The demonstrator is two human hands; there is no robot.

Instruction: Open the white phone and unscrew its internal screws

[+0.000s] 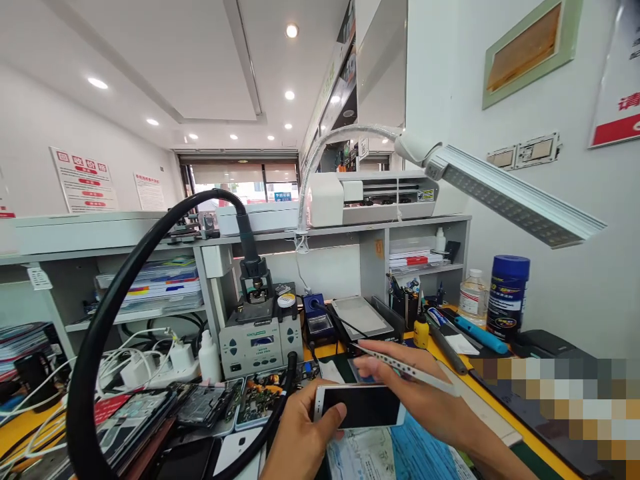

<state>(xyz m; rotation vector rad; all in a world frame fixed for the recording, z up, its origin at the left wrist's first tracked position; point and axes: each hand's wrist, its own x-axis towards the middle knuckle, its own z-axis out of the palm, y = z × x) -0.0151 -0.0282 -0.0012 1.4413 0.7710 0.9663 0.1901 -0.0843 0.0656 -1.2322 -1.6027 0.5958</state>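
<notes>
My left hand (303, 430) grips a white smartphone (367, 405) by its left end, the thumb lying on its dark screen. The phone is held sideways, low in the middle of the view. Just above it, my right hand (415, 383) is closed on slim pale tweezers (400, 365) with a row of holes along the handle. Their narrow tip points left, apart from the screen. Beneath the phone lies a blue-and-white printed sheet (425, 447).
A hot-air station (260, 347) with a thick black hose (95, 300) arcs over the left side. Phone parts (257, 403) and white chargers (150, 363) crowd the left bench. An LED lamp (520, 197) hangs at upper right, above a blue-capped can (507, 297) and a bottle (473, 297).
</notes>
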